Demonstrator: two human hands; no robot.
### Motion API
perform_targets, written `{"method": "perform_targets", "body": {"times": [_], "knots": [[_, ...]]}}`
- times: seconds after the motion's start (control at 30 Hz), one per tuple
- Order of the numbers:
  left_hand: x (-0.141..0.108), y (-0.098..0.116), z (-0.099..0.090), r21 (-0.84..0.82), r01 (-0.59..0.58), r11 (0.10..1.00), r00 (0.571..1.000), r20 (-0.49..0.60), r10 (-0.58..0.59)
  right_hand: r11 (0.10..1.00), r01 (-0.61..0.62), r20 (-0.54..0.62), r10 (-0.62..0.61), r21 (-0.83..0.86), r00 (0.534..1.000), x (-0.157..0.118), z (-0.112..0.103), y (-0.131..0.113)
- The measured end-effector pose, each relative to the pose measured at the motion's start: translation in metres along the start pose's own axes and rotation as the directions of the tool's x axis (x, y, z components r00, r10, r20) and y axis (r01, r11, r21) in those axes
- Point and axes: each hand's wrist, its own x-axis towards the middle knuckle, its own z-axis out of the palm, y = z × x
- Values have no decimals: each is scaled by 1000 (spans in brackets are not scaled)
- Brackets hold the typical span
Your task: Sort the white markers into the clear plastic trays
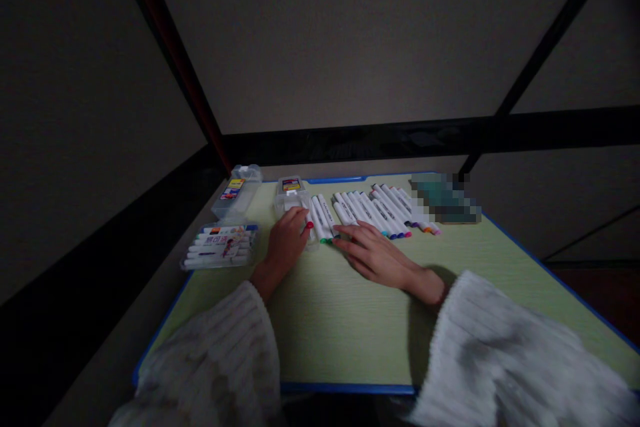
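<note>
My left hand (287,238) is closed around a white marker with a red end (309,221), over the clear plastic case (291,199) in the middle. To its right lies a row of white markers (367,210) with coloured ends, green, blue, purple, pink and orange among them. My right hand (373,253) rests with its fingers stretched out at the near ends of these markers. Its fingertips touch or nearly touch a dark-ended marker (327,217) on the left of the row; they hide part of the neighbouring ones.
A closed clear case of markers (220,247) lies at the left of the pale green table (345,340), with another clear case (239,192) behind it. A blurred-out flat green object (445,199) lies at the right. The table has a blue edge; a wall stands behind.
</note>
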Motion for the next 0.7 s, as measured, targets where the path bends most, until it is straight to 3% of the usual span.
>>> {"method": "perform_targets", "body": {"times": [0.7], "knots": [[4,-8,9,-171,17,985,999,-37,-23,998,-5,28,3,58,1000,2,-3,-1]]}}
